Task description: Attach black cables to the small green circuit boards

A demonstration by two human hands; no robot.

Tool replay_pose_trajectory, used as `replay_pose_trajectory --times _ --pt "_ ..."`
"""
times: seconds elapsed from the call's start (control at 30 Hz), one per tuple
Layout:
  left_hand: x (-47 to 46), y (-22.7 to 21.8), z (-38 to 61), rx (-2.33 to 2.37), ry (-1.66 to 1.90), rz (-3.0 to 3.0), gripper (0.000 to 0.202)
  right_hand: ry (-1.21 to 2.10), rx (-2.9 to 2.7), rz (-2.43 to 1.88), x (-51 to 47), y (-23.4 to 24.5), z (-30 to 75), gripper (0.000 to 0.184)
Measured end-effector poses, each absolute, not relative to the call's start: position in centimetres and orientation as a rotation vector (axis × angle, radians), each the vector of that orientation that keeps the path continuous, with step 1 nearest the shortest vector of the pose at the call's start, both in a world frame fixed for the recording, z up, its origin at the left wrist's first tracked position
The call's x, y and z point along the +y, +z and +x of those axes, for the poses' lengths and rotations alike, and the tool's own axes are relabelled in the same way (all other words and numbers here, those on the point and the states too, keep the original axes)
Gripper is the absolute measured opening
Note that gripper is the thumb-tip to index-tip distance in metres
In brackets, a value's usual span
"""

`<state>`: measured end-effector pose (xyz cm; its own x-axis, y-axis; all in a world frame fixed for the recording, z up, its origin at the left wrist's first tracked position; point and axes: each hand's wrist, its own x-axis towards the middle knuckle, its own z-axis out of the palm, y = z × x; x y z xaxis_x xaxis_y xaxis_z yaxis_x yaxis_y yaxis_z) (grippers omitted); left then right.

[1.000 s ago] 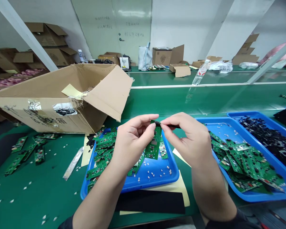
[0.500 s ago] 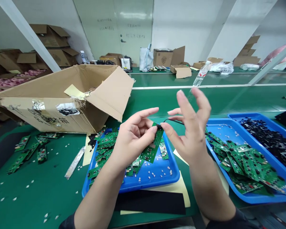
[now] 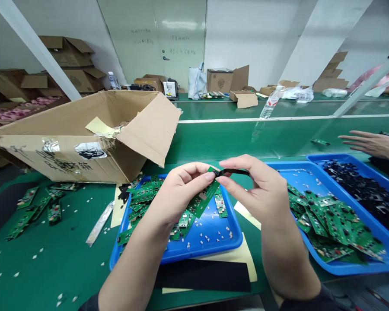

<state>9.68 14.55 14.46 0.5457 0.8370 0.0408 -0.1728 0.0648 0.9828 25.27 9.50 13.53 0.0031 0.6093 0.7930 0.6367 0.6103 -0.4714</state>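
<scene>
My left hand point(image 3: 178, 190) is closed on a green circuit board point(image 3: 203, 201), thumb on top, and holds it tilted above the left blue tray point(image 3: 214, 242). At the board's upper end sits a small black part, partly under my left thumb. A black flat strip point(image 3: 235, 171), like a ribbon cable, runs from there to the right. My right hand point(image 3: 259, 185) pinches this strip close to the board between thumb and index finger. In the tray below lie several green circuit boards point(image 3: 144, 194) and small white pieces point(image 3: 205, 237).
A blue tray of circuit boards point(image 3: 340, 224) and another of black parts point(image 3: 363, 185) stand right. An open cardboard box point(image 3: 84, 151) is at left. Behind stands a water bottle point(image 3: 271, 103). Another person's hand point(image 3: 372, 144) reaches in at right. A black sheet point(image 3: 204, 274) lies in front.
My right hand's raised fingers have come down, and thumb and index finger now pinch the black strip beside the board. Another person's hand has entered from the right.
</scene>
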Motion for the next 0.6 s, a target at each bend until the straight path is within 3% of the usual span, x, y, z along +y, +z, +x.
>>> replay_pose_trajectory --times 0.6 --pt "14.7 14.9 9.1 0.405 0.548 1.252 0.02 -0.41 -1.971 -0.94 8.7 14.1 27.2 0.023"
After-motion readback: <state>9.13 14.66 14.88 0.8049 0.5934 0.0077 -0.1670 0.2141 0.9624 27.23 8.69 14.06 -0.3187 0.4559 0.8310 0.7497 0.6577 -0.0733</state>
